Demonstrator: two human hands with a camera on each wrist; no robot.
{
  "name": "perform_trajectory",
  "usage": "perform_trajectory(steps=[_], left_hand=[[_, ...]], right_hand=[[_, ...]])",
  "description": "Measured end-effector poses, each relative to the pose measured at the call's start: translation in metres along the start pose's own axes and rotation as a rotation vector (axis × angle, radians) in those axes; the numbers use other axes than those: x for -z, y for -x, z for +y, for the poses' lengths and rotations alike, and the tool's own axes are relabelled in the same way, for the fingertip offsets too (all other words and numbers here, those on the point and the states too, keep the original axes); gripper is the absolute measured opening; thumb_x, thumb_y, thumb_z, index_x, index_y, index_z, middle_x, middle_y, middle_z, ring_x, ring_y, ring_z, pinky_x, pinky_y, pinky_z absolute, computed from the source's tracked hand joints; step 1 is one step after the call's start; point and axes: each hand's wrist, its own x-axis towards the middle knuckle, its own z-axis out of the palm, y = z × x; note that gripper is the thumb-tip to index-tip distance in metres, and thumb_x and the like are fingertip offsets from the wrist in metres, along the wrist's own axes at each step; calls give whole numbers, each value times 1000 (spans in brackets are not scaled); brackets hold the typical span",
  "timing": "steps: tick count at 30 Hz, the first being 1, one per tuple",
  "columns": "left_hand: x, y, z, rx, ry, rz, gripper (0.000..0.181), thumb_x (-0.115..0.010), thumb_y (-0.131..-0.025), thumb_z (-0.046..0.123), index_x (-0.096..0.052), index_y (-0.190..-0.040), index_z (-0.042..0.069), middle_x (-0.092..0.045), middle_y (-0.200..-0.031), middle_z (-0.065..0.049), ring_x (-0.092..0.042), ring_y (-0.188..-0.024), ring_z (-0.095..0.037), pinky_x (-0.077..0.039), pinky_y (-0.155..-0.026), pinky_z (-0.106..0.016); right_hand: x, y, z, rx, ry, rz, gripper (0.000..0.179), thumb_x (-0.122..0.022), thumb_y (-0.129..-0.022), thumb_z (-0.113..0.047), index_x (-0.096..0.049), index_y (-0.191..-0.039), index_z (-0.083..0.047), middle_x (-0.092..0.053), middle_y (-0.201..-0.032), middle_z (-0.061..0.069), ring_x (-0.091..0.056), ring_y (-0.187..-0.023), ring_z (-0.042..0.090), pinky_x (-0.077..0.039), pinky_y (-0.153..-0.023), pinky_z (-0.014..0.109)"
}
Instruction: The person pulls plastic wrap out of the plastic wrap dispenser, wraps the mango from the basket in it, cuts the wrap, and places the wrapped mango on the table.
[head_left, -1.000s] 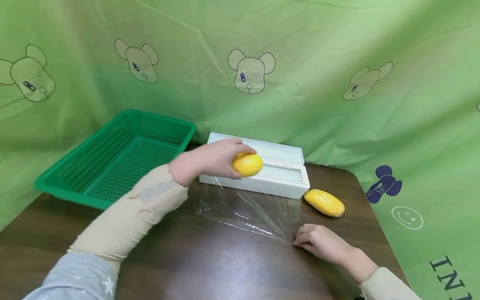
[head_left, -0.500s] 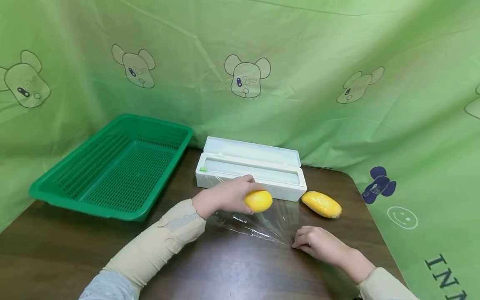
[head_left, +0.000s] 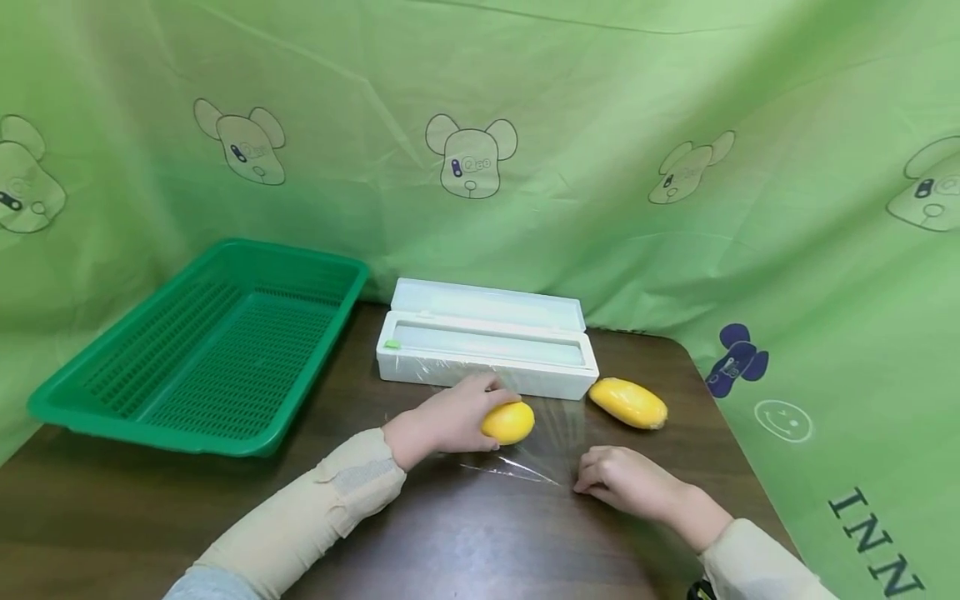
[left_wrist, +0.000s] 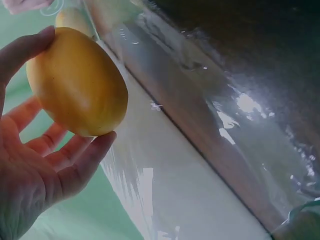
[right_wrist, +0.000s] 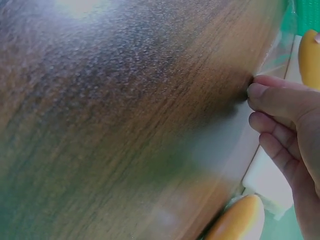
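My left hand (head_left: 463,415) grips a smooth yellow mango (head_left: 508,422) low over a sheet of cling film (head_left: 553,437). Seen from the left wrist, the thumb lies across the top of the mango (left_wrist: 77,82) and the fingers curl under it. The film stretches from the front of a white cling film box (head_left: 480,375) toward me. At its near right corner my right hand (head_left: 628,482) pinches the film between thumb and forefinger, close over the table; the right wrist view shows this pinch too. A second yellow fruit (head_left: 628,403), longer and wrapped in film, lies beside the box's right end.
A green perforated basket (head_left: 300,417) stands on the left of the dark wooden table (head_left: 450,542). The film box's lid (head_left: 487,304) is raised at the back, and a small green slider (head_left: 392,344) sits on its left end. A green patterned curtain (head_left: 585,225) hangs close behind.
My left hand has brought the mango down and toward me, from in front of the box to low over the film. The right hand keeps its pinch on the film's corner.
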Motion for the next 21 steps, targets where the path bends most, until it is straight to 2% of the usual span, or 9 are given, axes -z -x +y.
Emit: perform_trajectory(steps=[5,9,15,21], left_hand=[[-4,1,-4,10,-21,15,59,-88,-80,20,-64,-134,14,-56,-122,-7,-55,-107,-25,-52,-91,-42],[-4,-2,-6,17,-22,9,58,-89,-79,20,-63,-131,14,-57,-123,-8,-56,-107,-26,-52,-91,-44],[-10,-4,-7,43,-22,-37,59,-87,-81,21,-62,-134,14,-57,-123,-10,-55,-106,-25,-52,-93,-44],[-13,-5,-7,33,-23,-45,59,-87,-81,20,-62,-133,12,-56,-119,-9,-56,-102,-23,-51,-93,-41]], right_hand=[[3,-8,0,0,23,-23,16,-84,-79,1,-79,-85,-13,-67,-84,-7,-62,-81,8,-53,-73,24],[5,-10,1,0,67,-11,15,-82,-80,0,-77,-85,-13,-65,-84,-7,-62,-80,10,-54,-73,26],[4,-6,-3,-28,146,109,20,-78,-77,-2,-68,-87,-16,-56,-92,-6,-57,-77,11,-52,-71,31],[9,-8,-2,-13,213,218,5,-67,-89,-11,-64,-89,-15,-53,-90,-5,-52,-75,13,-49,-68,31]])
